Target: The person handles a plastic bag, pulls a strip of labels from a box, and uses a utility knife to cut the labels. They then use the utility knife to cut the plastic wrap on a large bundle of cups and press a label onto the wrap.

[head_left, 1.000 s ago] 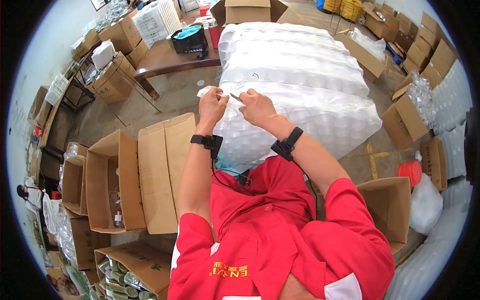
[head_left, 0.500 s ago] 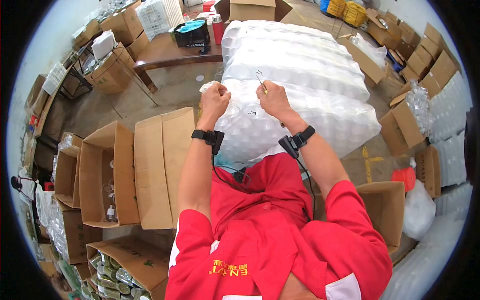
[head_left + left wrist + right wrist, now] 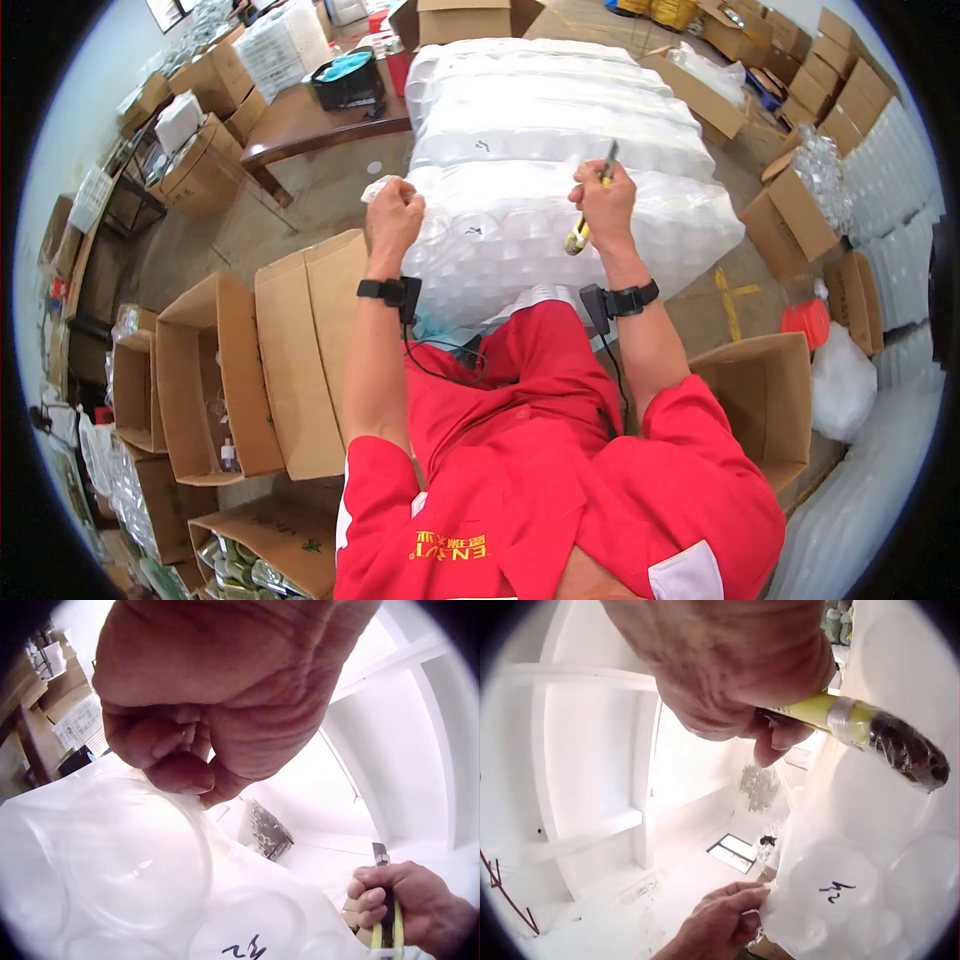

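My left hand (image 3: pixel 394 222) pinches a gathered bit of white plastic film (image 3: pixel 376 188) at the left edge of a big plastic-wrapped pack (image 3: pixel 560 222). Rows of round, translucent containers show through the wrap, one bearing a black scribble (image 3: pixel 837 891). In the left wrist view its fingers (image 3: pixel 180 771) curl in close over the pack. My right hand (image 3: pixel 607 207) grips a yellow utility knife (image 3: pixel 576 238), raised over the pack's right part. The metal blade (image 3: pixel 380 853) points up and away from me, and clear tape wraps the handle's end (image 3: pixel 911 754).
Behind the pack stands an open carton (image 3: pixel 480 22); a wooden table (image 3: pixel 300 125) with a black bag (image 3: pixel 345 85) is at the back left. Open cardboard boxes (image 3: pixel 210 390) line my left side. Another box (image 3: pixel 760 400), a red container (image 3: pixel 806 324) and a white sack (image 3: pixel 842 390) stand right.
My right hand has moved right, away from the left hand, carrying the knife; its handle now shows below the fist. The left hand keeps hold of the film by the pack's left edge.
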### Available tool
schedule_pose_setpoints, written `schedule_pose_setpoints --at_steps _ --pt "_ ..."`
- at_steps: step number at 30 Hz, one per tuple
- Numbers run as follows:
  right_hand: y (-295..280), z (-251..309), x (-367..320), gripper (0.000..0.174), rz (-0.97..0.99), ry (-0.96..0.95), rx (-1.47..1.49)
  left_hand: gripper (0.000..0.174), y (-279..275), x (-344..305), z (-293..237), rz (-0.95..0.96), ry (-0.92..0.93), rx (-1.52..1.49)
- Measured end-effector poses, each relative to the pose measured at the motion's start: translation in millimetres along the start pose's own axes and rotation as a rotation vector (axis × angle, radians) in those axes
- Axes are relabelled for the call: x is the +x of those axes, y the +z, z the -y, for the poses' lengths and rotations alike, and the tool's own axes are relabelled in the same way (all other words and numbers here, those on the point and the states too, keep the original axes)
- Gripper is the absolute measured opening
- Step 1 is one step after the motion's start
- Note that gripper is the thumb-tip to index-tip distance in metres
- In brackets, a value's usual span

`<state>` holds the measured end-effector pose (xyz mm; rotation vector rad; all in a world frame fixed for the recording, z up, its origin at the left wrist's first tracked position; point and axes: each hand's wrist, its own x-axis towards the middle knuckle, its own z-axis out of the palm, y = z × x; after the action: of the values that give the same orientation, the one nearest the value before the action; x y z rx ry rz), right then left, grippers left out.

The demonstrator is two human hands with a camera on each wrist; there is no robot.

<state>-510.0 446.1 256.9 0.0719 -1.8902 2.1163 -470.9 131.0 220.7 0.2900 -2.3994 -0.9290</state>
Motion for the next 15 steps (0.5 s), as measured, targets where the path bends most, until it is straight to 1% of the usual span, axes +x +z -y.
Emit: schedule_pose_setpoints --at_steps 1,2,5,8,13,15 --pt "-15.5 1.7 0.6 0.009 -0.037 -0.026 0.055 0.019 0.2 0.6 1.0 -0.005 0.006 0.003" --pt "-30.6 3.3 1.4 0.009 -0.056 -0.027 0.046 0.018 1.2 -0.4 2.0 -0.007 0.011 0.007" --pt "-76.0 11.3 6.4 0.007 -0.229 -0.042 0.071 0.018 0.1 0.3 0.3 0.008 0.003 0.001" --pt "-139.7 15.2 27.0 0.006 -0.319 -0.065 0.072 0.018 -0.8 1.3 1.9 0.019 -0.016 -0.001" --pt "-276.4 51.2 61.7 0.005 -0.547 -0.096 -0.122 0.017 -4.4 2.1 -2.2 0.012 -0.004 0.011" --pt "-356.8 73.6 73.5 0.008 -0.588 -0.167 -0.123 0.016 -4.6 3.2 -1.8 0.009 -0.004 0.004"
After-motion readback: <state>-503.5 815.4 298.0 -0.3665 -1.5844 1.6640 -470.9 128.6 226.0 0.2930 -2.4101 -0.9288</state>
